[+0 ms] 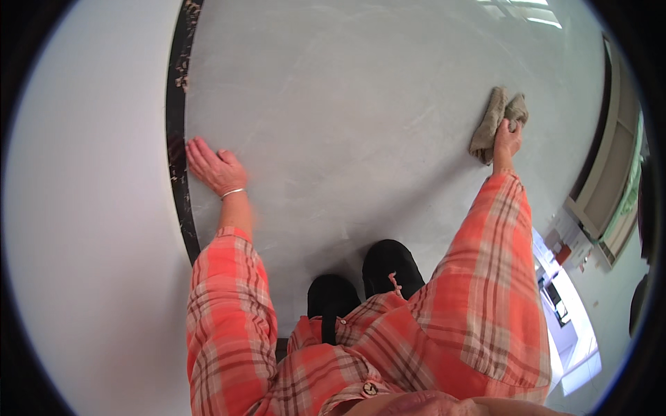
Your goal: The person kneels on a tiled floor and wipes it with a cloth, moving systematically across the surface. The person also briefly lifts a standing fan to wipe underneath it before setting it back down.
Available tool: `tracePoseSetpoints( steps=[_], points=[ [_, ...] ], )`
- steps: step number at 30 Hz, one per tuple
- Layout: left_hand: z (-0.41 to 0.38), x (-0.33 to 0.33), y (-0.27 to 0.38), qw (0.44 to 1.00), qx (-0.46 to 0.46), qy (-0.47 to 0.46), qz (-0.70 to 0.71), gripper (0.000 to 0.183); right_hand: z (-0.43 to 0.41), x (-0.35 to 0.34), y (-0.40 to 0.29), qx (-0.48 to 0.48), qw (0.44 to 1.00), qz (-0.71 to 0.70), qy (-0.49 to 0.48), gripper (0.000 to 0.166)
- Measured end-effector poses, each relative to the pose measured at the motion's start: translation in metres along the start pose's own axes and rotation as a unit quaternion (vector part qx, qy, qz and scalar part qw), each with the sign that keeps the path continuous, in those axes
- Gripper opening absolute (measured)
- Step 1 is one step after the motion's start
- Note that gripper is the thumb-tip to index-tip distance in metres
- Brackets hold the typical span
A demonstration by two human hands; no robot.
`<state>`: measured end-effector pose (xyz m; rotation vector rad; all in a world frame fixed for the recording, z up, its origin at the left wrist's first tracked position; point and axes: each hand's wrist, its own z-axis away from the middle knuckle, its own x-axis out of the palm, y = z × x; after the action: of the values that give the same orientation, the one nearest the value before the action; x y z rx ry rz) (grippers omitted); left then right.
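Below me spreads a glossy grey floor (333,130). My left hand (217,169) lies flat on it, palm down, fingertips at the edge of a dark marbled baseboard (177,114) that runs along the white wall; a thin bangle circles the wrist. Out to the right, my right hand (508,140) grips a bunched brown-grey cloth (489,125) resting on the floor. The cloth is folded into two lobes, and part of it is hidden under the fingers.
My knees, in black trousers (391,265), are close in front of my body. A white wall (93,182) rises at the left. At the far right stands a pale framed piece (614,171), perhaps furniture, with green material beside it. A bright opening (567,317) shows at the lower right.
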<state>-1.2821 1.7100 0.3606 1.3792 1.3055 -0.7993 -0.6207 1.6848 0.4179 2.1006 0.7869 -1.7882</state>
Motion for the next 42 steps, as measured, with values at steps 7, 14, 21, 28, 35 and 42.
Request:
tracePoseSetpoints(
  steps=[7, 14, 21, 28, 35, 42],
  points=[
    [0.000, 0.007, 0.003, 1.000, 0.015, 0.006, -0.014, 0.054, 0.110, -0.064, -0.032, -0.317, 0.936, -0.154, -0.004, 0.043],
    [-0.004, 0.005, 0.001, 1.000, 0.016, 0.004, -0.022, 0.053, 0.281, -0.054, -0.051, -0.460, 0.864, -0.106, -0.175, 0.068],
    [-0.002, -0.002, -0.006, 0.999, 0.009, -0.004, -0.042, 0.052, 0.174, -0.020, 0.067, -0.318, 0.942, -0.060, -0.086, 0.058],
    [-0.001, -0.003, -0.001, 0.999, 0.006, -0.005, -0.037, 0.053, 0.065, -0.077, 0.092, 0.109, 0.994, 0.010, -0.018, 0.046],
    [-0.002, -0.001, -0.004, 0.999, 0.016, 0.014, -0.030, 0.053, 0.267, -0.107, 0.026, -0.351, 0.916, -0.084, -0.173, 0.070],
    [-0.001, 0.000, -0.009, 0.999, 0.018, 0.021, -0.020, 0.053, 0.342, -0.080, 0.017, -0.479, 0.818, -0.124, -0.292, 0.070]
  ],
)
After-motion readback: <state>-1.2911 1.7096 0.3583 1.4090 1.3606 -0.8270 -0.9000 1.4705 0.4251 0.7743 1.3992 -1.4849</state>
